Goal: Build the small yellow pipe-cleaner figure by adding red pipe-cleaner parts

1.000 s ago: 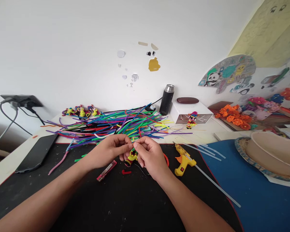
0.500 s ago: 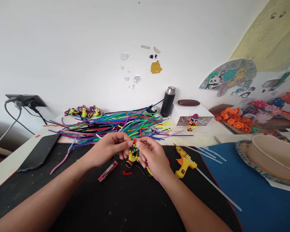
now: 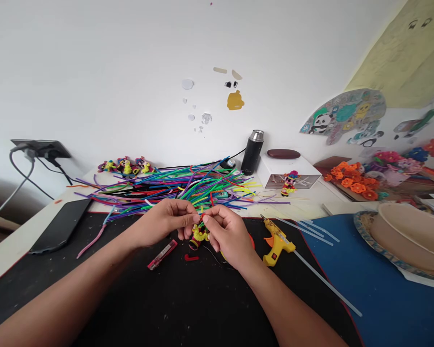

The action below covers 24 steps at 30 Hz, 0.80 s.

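Note:
Both hands meet over the black mat [image 3: 198,308], thumb and forefinger of each pinched together. Between the fingertips of my left hand [image 3: 171,220] and my right hand [image 3: 228,233] shows a small bent red pipe cleaner piece [image 3: 203,218]; the fingers cover part of it. Just below lies a pipe cleaner figure [image 3: 200,234] in yellow, green and dark red, partly hidden by my hands. A short red pipe cleaner hook [image 3: 191,258] rests nearer to me. Left of it is a narrow pink and clear case [image 3: 162,254]. Something yellow and orange is mostly covered by my right hand.
A yellow glue gun [image 3: 277,243] with a long glue stick lies right of my hands. Loose pipe cleaners [image 3: 159,188] form a pile behind. A phone [image 3: 61,226] is at left, a black flask [image 3: 252,153] by the wall. One finished figure [image 3: 290,183] stands by a white box [image 3: 292,168].
The red piece sits slightly lower and more curled between the fingertips. Both hands stay nearly in place. The whole view has shifted slightly.

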{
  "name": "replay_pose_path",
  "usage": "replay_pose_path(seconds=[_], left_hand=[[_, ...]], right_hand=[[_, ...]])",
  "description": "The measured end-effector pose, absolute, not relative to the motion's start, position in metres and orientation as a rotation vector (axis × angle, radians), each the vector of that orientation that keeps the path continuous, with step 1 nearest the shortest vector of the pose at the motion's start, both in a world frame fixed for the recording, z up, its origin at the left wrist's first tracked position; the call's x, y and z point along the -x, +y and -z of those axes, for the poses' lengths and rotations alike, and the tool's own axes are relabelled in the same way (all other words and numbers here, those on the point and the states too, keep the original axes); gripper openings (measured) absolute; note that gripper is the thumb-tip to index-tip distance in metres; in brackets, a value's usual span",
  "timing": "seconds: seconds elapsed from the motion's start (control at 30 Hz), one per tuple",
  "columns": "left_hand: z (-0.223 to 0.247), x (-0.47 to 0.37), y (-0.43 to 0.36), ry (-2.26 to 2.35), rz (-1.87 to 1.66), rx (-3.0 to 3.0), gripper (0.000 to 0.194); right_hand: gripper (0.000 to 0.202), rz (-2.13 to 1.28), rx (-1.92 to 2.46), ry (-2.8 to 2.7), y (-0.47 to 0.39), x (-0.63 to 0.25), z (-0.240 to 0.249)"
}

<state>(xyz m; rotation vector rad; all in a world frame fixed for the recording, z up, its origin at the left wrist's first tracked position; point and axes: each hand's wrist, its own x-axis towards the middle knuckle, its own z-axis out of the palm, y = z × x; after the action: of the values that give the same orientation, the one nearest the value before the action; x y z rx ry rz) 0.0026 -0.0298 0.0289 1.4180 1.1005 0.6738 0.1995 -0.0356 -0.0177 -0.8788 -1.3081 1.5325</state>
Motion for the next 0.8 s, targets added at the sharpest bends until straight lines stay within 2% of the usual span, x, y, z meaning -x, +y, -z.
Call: replay_pose_path(seconds=[0.23,0.5,0.8], left_hand=[[-0.0339,0.0031,-0.0276,1.197,-0.593,-1.546,0.036],[-0.039,0.0022,-0.0336,1.185,-0.481,-1.669,0.033],[-0.03,0.0049,-0.0273,1.121,-0.592,-1.534,0.037]], right_hand=[[0.016,-1.456,0.957,-1.416,-0.0375,-0.1985,0.0146],[0.017,-1.51,0.955,-1.372,-0.0396,-0.1953,0.0209],[0.022,-1.548,0.897,-1.331,-0.0363,-0.1974,0.0178]])
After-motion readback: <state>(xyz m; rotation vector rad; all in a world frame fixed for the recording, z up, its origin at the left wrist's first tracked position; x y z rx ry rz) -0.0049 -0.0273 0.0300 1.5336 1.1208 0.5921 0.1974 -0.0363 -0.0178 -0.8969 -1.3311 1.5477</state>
